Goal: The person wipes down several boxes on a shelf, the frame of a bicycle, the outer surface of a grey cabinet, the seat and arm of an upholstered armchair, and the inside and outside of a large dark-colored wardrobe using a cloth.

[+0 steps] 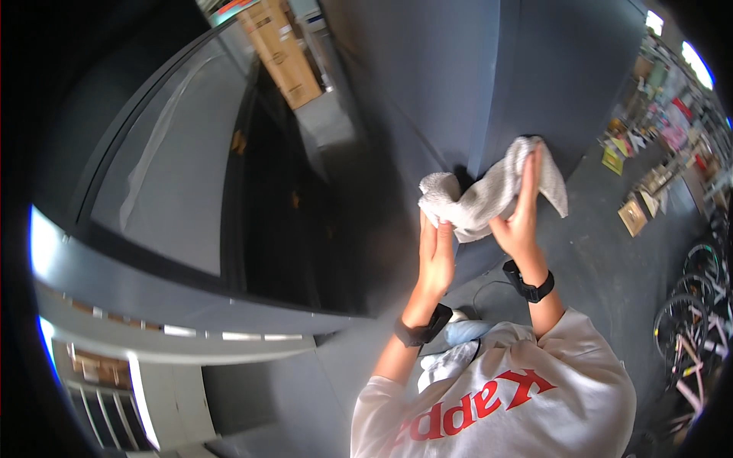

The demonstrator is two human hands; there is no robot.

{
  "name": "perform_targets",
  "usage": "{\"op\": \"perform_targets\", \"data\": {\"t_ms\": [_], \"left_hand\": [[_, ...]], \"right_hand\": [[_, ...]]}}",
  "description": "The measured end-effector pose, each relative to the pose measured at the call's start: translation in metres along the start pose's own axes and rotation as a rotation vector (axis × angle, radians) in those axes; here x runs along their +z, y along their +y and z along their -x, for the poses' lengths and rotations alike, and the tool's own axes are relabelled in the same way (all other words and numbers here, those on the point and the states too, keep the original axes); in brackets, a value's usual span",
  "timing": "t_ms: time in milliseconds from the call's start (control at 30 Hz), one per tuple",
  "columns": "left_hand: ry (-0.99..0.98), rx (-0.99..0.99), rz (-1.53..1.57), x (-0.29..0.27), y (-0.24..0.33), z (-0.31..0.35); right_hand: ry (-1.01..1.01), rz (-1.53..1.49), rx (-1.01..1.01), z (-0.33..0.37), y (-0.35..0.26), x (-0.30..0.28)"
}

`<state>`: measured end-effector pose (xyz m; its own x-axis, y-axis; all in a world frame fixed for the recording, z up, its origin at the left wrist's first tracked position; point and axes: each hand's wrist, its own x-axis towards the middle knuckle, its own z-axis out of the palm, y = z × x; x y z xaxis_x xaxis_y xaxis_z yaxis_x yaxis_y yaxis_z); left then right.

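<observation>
A light grey towel (489, 191) is bunched against the edge of a dark grey wall panel (473, 91) in front of me. My left hand (437, 256) reaches up and grips the towel's lower left end, fingers closed around the cloth. My right hand (524, 210) lies along the towel's right side with fingers stretched upward and the thumb hooked under the cloth, pressing it to the panel. One corner of the towel hangs loose at the right. Both wrists wear black bands.
A tall dark cabinet with a glass front (183, 168) stands at the left. A cardboard box (282, 53) sits beyond it. Boxes and small goods (634, 214) lie on the grey floor at the right, with bicycles (687, 320) by the right edge. A cable (489, 286) runs by my feet.
</observation>
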<state>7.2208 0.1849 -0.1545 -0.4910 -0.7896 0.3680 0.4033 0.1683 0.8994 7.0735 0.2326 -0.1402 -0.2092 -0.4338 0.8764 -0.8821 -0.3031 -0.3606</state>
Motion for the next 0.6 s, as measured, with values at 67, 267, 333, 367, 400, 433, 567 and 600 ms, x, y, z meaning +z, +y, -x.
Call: {"op": "perform_targets", "data": {"t_ms": [67,267,333,367,400,433,567,600], "left_hand": [[-0.074,-0.03,0.08,-0.011,-0.001,-0.014],[-0.133,-0.164,0.239,-0.026,-0.019,-0.051],[-0.136,-0.186,0.206,-0.052,-0.035,-0.046],[-0.12,-0.129,0.121,-0.055,-0.031,-0.046],[-0.11,-0.079,0.049,-0.055,-0.029,-0.046],[-0.107,-0.053,0.019,-0.049,-0.024,-0.056],[-0.172,-0.008,-0.19,-0.048,-0.072,-0.073],[-0.169,0.09,-0.281,-0.048,-0.087,-0.074]], "right_hand": [[-0.011,0.024,-0.053,-0.004,-0.012,0.009],[0.38,0.229,-0.044,0.015,0.005,0.069],[0.488,0.205,-0.031,0.018,-0.001,0.086],[0.522,0.174,-0.034,0.023,0.001,0.092],[0.533,0.202,-0.017,0.031,0.004,0.092],[0.545,0.232,0.0,0.037,0.006,0.094],[0.59,0.376,-0.016,0.038,0.005,0.108],[0.592,0.391,-0.005,0.042,0.004,0.115]]}}
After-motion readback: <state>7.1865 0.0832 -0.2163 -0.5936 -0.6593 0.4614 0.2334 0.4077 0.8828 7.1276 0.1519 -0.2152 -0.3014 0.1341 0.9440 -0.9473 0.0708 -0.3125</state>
